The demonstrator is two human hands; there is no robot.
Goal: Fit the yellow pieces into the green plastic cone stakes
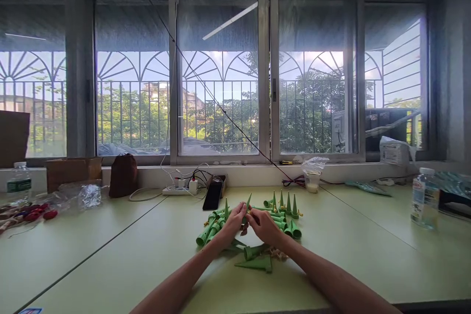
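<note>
Head camera view: a person's left hand point(232, 225) and right hand point(265, 228) met over the middle of a pale green worktop point(110, 255), both arms bare and reaching forward from the lower edge of the frame. Between them stood a green cone point(248, 203), point up and slightly tilted. Each grip was closed, fingertips curled in on the cone's lower part. Just where each finger pressed was too small to tell.

A heap of lying cones point(209, 229) rested just beside the left hand, and a row of upright cones point(288, 204) stood just behind the right hand, some with yellow tips. Two more loose cones point(256, 263) lay on their sides near the wrists, on the side closer to the person.

Behind the hands, near the window sill, a dark phone point(213, 195) lay next to a white power strip point(179, 189) with cables running from it. A brown pouch point(123, 175) and a cardboard box point(73, 169) sat further left along the sill, near crumpled clear plastic and a few red pieces point(40, 213). A water bottle point(421, 203) stood well apart on the right. A clear bag point(312, 172) with a pale cup inside sat by the sill. Barred windows point(221, 73) showed trees and bright sky.
</note>
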